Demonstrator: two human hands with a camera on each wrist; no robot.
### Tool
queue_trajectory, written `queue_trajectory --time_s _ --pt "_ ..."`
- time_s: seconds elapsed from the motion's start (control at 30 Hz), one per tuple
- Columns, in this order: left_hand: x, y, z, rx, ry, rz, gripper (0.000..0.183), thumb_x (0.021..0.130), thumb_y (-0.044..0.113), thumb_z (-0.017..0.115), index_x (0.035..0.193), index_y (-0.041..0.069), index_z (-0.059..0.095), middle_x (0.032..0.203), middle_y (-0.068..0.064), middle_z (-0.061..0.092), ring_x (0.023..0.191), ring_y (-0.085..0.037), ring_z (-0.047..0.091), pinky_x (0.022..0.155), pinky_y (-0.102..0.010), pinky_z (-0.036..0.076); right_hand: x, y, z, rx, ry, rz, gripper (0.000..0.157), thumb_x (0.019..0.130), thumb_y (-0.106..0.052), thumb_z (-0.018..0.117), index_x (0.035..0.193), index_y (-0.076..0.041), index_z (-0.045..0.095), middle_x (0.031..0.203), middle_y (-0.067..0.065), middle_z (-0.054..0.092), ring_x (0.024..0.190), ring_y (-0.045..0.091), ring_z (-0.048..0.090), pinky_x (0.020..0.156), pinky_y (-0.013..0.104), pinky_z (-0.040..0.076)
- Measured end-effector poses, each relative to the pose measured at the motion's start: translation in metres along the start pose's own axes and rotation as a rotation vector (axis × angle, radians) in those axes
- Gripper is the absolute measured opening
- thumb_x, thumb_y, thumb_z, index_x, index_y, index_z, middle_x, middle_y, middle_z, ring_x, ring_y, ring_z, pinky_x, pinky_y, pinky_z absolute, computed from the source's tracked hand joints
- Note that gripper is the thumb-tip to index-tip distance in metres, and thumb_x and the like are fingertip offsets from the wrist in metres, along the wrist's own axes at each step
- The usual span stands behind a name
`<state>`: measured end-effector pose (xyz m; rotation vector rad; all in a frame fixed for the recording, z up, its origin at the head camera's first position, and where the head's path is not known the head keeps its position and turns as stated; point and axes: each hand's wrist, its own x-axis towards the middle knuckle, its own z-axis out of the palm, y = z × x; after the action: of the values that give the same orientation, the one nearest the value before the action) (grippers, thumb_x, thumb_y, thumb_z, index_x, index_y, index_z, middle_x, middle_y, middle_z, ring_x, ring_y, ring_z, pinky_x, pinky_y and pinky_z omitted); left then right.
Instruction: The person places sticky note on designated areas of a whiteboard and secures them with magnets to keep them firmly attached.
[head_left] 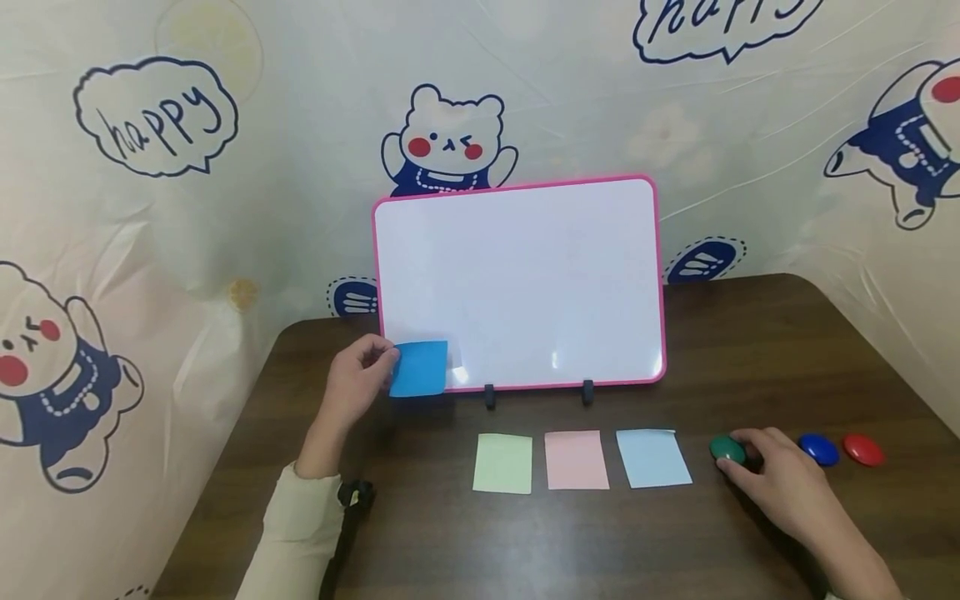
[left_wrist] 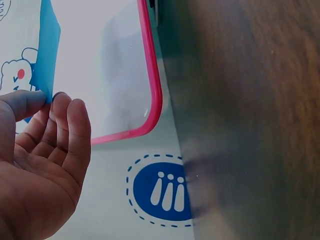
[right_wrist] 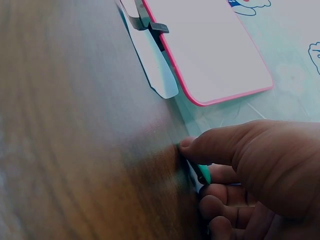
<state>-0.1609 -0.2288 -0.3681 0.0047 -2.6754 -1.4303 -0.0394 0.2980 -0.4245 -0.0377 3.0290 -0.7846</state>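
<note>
Patterned sheeting (head_left: 300, 208) backs the brown surface (head_left: 540, 542). Left fingers pinch the blue note (head_left: 420, 369) at the board (head_left: 525, 283)'s eight-o'clock corner, the left hand (head_left: 358, 377) reaching up from seven o'clock. Reaching in from five o'clock, the right hand (head_left: 787, 487) has its thumb and fingers clamped on the green disc (head_left: 726, 450). A gap parts this disc from the pale note (head_left: 654, 458) at nine o'clock; the blue disc (head_left: 819, 449) sits close at three. The board's corner is hidden; note-to-board contact cannot be told. The right forearm is cut off.
</note>
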Motion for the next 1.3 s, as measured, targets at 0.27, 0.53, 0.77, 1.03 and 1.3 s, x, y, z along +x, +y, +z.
queue_trajectory --time_s 0.27,0.53,0.77,1.03,1.3 --pt "0.003 0.004 -0.003 -0.022 0.015 0.028 0.036 0.091 0.047 0.056 0.103 0.013 0.060 0.093 -0.008 0.058 0.079 -0.028 0.057 0.070 -0.037 0.053 0.000 -0.001 -0.002 0.009 -0.017 0.009 0.057 0.084 -0.039 0.070 0.116 0.006 0.058 0.100 0.017 0.058 0.086 0.031 0.055 0.068 0.051 0.047" --pt "0.008 0.008 -0.004 -0.008 0.049 0.048 0.036 0.092 0.047 0.055 0.102 0.013 0.060 0.092 -0.007 0.058 0.078 -0.027 0.056 0.070 -0.035 0.053 -0.001 -0.002 -0.003 0.004 -0.008 0.010 0.057 0.083 -0.039 0.071 0.116 0.005 0.058 0.101 0.017 0.057 0.086 0.031 0.055 0.068 0.051 0.047" --pt "0.015 0.012 -0.004 -0.036 0.080 0.064 0.038 0.091 0.049 0.056 0.103 0.013 0.060 0.090 -0.008 0.058 0.076 -0.028 0.056 0.071 -0.039 0.053 0.001 -0.004 -0.001 0.004 0.041 -0.028 0.052 0.082 -0.035 0.073 0.113 0.004 0.060 0.098 0.014 0.058 0.083 0.028 0.054 0.067 0.048 0.047" --pt "0.023 0.017 -0.004 -0.051 0.102 0.058 0.038 0.091 0.048 0.056 0.103 0.012 0.060 0.091 -0.009 0.057 0.077 -0.030 0.057 0.073 -0.042 0.053 0.002 -0.001 -0.001 -0.003 0.005 0.001 0.056 0.082 -0.038 0.072 0.116 0.005 0.058 0.100 0.016 0.057 0.084 0.029 0.054 0.067 0.048 0.047" --pt "0.033 0.019 -0.004 -0.027 0.113 0.049 0.038 0.091 0.047 0.056 0.103 0.011 0.061 0.090 -0.009 0.058 0.075 -0.028 0.057 0.070 -0.036 0.053 -0.001 0.001 0.002 -0.001 -0.006 0.000 0.057 0.082 -0.038 0.072 0.116 0.005 0.058 0.100 0.015 0.057 0.083 0.028 0.054 0.068 0.049 0.048"
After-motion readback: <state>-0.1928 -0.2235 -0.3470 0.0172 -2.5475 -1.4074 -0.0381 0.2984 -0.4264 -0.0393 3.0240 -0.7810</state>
